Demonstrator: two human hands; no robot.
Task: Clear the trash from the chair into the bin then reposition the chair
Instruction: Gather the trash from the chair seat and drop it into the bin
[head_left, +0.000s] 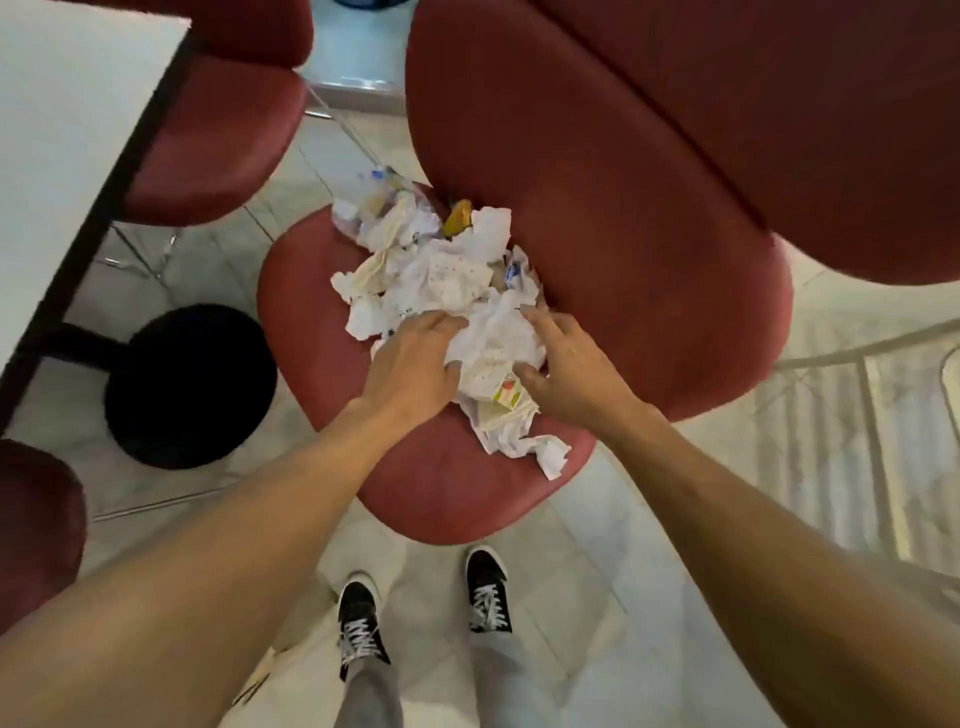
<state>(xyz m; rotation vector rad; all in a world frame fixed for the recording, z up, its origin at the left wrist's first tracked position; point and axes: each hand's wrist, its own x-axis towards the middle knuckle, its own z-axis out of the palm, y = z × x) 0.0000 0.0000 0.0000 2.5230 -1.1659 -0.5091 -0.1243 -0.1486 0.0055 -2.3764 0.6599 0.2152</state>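
Red velvet chair (447, 483) carries a loose heap of crumpled paper trash (441, 270) on its seat. Risk, as I judge it: the heap is many separate scraps, so a two-sided scoop could shed pieces off the near edge onto the floor, especially the stray wad (550, 454) near the rim. Left hand (415, 358) and right hand (566, 364) bracket the near clump, fingers curled into the paper and gripping it from either side. Most of the trash lies just beyond them, farther back. Black bin (192, 387) stands on the floor, left of the chair
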